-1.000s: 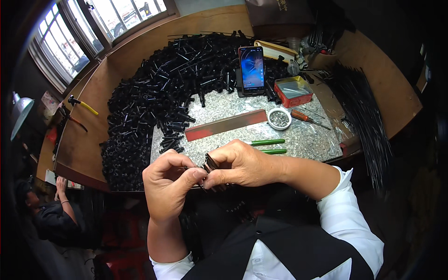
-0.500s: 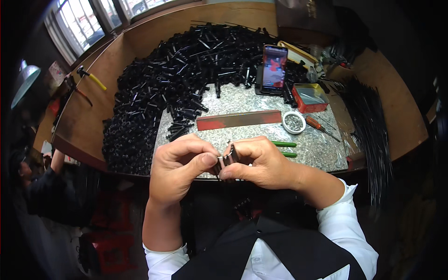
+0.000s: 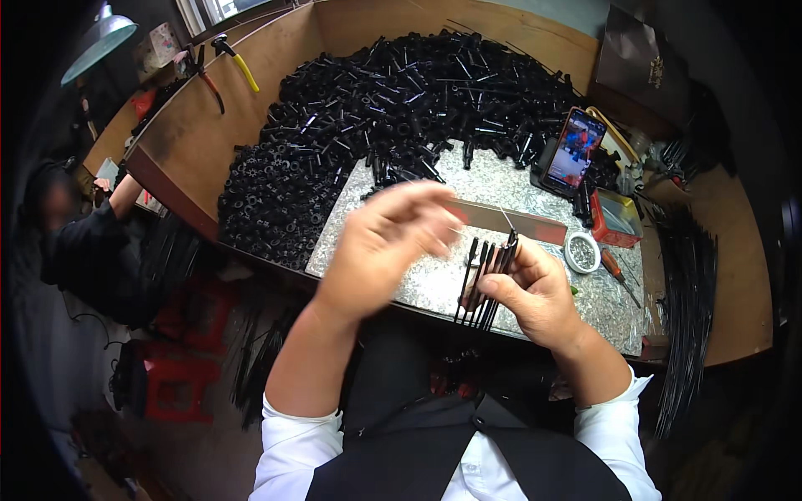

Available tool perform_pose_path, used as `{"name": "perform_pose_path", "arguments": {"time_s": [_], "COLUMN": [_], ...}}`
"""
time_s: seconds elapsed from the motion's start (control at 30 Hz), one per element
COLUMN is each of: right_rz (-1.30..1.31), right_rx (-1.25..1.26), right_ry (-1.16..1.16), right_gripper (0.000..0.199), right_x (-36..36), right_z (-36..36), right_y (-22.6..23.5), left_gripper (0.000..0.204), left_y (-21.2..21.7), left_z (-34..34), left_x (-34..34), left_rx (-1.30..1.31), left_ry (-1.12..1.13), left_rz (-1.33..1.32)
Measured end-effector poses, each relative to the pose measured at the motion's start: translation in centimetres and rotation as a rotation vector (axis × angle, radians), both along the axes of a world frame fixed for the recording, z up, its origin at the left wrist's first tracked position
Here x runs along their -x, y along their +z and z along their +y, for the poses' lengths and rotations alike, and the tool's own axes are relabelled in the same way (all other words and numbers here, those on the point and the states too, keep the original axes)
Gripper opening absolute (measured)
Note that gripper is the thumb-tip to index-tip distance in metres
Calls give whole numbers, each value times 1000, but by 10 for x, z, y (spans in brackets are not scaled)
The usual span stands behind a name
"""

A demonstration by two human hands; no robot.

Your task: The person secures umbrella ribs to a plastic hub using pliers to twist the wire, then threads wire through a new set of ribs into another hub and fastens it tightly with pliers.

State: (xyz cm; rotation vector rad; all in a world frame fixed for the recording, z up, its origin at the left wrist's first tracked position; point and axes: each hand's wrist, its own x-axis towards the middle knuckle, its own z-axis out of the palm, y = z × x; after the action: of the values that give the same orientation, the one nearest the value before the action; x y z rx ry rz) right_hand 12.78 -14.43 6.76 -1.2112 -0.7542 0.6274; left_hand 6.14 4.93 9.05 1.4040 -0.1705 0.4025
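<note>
My right hand (image 3: 539, 292) pinches a fan of several thin black rods (image 3: 483, 288), with the thumb across their front. The rods look like umbrella ribs, stand nearly upright and have thicker upper ends. To their left, my left hand (image 3: 393, 242) is raised over the speckled board (image 3: 342, 242), apart from the rods. Its fingers stretch toward the right, somewhat blurred, and I see nothing in them. Behind both hands lies a long, flat red-and-grey bar (image 3: 535, 224), partly covered by them.
A big heap of black tubular parts (image 3: 368, 108) fills the back and left. At right are a phone (image 3: 575, 150), a red tin (image 3: 616, 219), a white bowl of small metal bits (image 3: 582, 253), a screwdriver (image 3: 614, 269) and long black rods (image 3: 689, 317). Another person (image 3: 79, 234) sits far left.
My left hand has come away from the rods and moved up. My right hand has shifted right, still holding them, and they now show fanned out. The whole view has turned.
</note>
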Motion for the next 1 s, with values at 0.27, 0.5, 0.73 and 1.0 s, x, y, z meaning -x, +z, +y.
{"name": "perform_pose_path", "arguments": {"time_s": [0.27,0.5,0.73,1.0], "right_rz": [-10,-46,-48,-40], "right_rx": [11,67,23,-66], "right_ry": [-50,-48,-55,15], "right_gripper": [18,12,11,14], "right_x": [-3,-8,-12,-12], "right_z": [-6,-11,-16,-14], "right_y": [2,3,1,-2], "left_gripper": [16,16,20,19], "left_y": [-109,-127,-125,-44], "left_z": [165,160,147,46], "left_x": [-4,-11,-14,-19], "left_rx": [-1113,-1276,-1245,-44], "left_ry": [1128,1063,1080,422], "left_rz": [430,564,426,11]}}
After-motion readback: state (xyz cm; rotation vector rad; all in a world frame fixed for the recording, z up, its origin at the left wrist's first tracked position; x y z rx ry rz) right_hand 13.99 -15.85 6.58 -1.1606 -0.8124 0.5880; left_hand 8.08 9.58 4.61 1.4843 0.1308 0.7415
